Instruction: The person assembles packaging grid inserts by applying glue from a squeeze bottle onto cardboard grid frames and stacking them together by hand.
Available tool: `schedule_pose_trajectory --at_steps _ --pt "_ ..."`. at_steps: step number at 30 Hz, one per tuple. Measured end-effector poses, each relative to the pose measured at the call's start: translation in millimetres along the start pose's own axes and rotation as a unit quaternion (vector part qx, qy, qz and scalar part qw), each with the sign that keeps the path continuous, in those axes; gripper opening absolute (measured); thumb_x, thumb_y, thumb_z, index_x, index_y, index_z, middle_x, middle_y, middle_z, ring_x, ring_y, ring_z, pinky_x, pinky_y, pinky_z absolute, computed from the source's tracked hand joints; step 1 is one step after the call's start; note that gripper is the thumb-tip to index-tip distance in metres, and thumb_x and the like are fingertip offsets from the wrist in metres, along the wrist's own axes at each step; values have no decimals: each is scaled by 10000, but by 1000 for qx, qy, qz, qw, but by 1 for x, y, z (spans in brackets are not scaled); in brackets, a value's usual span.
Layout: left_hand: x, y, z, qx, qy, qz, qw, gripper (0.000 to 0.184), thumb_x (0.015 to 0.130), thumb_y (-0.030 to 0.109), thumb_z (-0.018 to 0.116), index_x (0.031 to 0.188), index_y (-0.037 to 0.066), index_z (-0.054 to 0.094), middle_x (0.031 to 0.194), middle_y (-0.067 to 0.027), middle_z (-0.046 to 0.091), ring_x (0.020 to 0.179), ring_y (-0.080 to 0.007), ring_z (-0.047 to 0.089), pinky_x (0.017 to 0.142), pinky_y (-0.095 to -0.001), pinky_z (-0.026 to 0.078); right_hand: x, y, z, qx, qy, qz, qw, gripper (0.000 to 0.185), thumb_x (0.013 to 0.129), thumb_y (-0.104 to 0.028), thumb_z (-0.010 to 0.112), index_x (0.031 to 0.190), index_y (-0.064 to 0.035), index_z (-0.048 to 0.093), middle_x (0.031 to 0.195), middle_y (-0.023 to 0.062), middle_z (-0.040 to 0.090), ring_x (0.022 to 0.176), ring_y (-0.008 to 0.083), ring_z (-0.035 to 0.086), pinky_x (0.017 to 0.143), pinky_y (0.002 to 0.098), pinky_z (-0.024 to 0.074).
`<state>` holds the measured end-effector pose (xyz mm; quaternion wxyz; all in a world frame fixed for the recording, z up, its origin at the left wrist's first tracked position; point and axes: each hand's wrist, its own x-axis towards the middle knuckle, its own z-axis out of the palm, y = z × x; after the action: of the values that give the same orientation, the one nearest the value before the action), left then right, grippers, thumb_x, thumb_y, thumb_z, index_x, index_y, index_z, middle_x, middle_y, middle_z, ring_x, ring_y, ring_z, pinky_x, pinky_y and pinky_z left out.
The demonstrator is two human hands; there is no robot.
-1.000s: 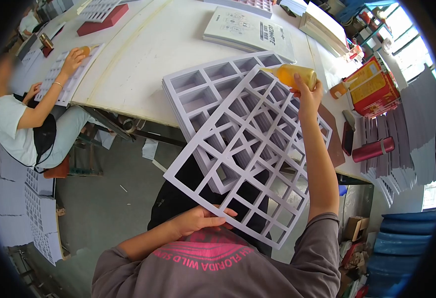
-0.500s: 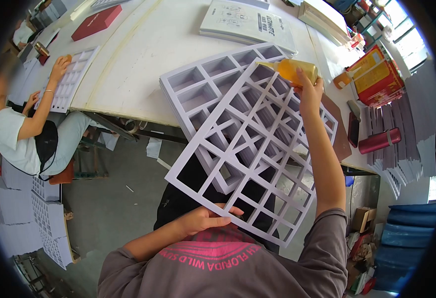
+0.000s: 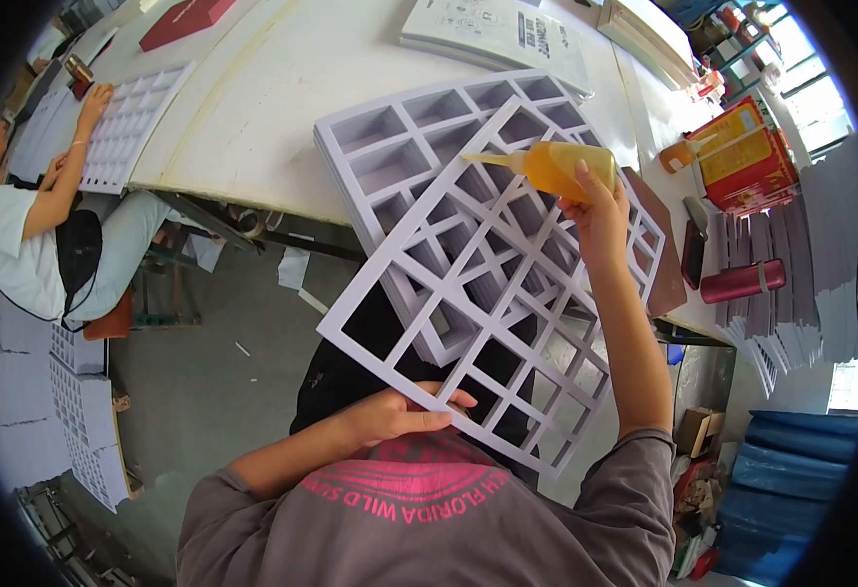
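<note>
My left hand [image 3: 390, 415] grips the near edge of a white grid frame [image 3: 433, 287], thumb on top. The frame is tilted over my lap, its far part above a stack of similar white grid trays [image 3: 378, 129] at the table's edge. In my right hand [image 3: 597, 207] is a squeeze bottle [image 3: 568, 168] of amber liquid, lying nearly level. Its thin nozzle points left, over the frame's upper left rim. Whether the tip touches the rim I cannot tell.
A co-worker [image 3: 47, 220] sits at the left with a hand on another grid tray [image 3: 140, 115]. Beyond the stack lie wrapped books [image 3: 493, 37]. On the right are a phone [image 3: 693, 252], a maroon flask [image 3: 742, 281], a second glue-type bottle [image 3: 681, 154] and a red-yellow box [image 3: 742, 161].
My right hand has brought the bottle left and slightly down, so its nozzle has moved along the frame's upper left rim. My left hand keeps its grip. The co-worker's hand has moved left.
</note>
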<state>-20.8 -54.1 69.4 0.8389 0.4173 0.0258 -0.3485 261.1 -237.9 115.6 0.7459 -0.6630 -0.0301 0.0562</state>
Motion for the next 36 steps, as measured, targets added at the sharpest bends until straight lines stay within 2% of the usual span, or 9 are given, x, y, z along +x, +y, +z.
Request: schedule_pose_trajectory --at_steps 15,19,23,25,28,30,31,34,36 --pt "-2 0 -1 -2 10 2 1000 387 895 208 617 1244 58 544 1051 -60 623 985 -125 579 866 -260 448 -127 -5 52 1 -164 120 979 508 791 -256 725 1120 16 449 915 109 603 662 167 606 530 254 453" --pt "-2 -2 1 -19 22 5 1000 396 895 215 618 1248 52 543 1068 -64 629 970 -114 577 851 -251 444 -148 -8 60 -6 -229 197 953 527 805 -287 715 1150 0 439 943 108 600 719 170 611 592 256 482" --pt "-3 -1 2 -37 32 26 998 424 887 202 614 1266 34 528 1090 -74 634 961 -115 578 853 -261 443 -143 -23 46 147 -263 382 874 529 843 -373 654 1169 0 469 930 117 616 691 159 614 594 263 504" --pt "-4 9 -8 -15 32 54 998 476 873 203 605 1293 9 495 1046 -89 653 978 -125 578 875 -280 436 -130 -28 27 194 -200 328 903 483 863 -377 625 1164 -22 495 957 106 631 682 169 625 593 263 517" --pt "-8 21 -25 -60 107 172 977 539 931 398 470 1270 -20 493 951 -133 660 885 -187 640 759 -323 525 -91 -31 -21 193 -124 163 960 419 877 -328 625 1161 -46 499 1005 83 629 726 170 632 586 265 524" --pt "-12 30 -38 -114 155 175 966 595 946 498 398 1224 -13 522 929 -148 656 848 -221 657 686 -331 552 -65 -40 -34 166 33 48 984 381 864 -289 653 1126 -46 522 980 68 628 726 159 629 579 253 516" --pt "-15 34 -40 -92 211 137 964 598 948 528 379 1191 2 528 938 -158 654 862 -234 658 682 -322 551 -48 -37 -53 130 39 3 991 362 855 -275 666 1103 -46 534 960 63 628 710 150 627 579 245 514" --pt "-16 21 -37 -89 258 126 954 533 979 472 332 1176 12 516 945 -167 652 881 -247 663 646 -317 562 -8 -24 -100 57 104 -46 992 331 837 -264 688 1056 -54 557 914 59 629 677 135 622 582 227 509" --pt "-20 10 -32 -110 214 98 966 427 984 374 402 1185 12 506 1003 -163 646 898 -241 660 674 -312 553 6 -19 -110 44 136 -46 989 392 813 -270 712 1056 -30 519 899 83 618 666 145 620 583 228 510"
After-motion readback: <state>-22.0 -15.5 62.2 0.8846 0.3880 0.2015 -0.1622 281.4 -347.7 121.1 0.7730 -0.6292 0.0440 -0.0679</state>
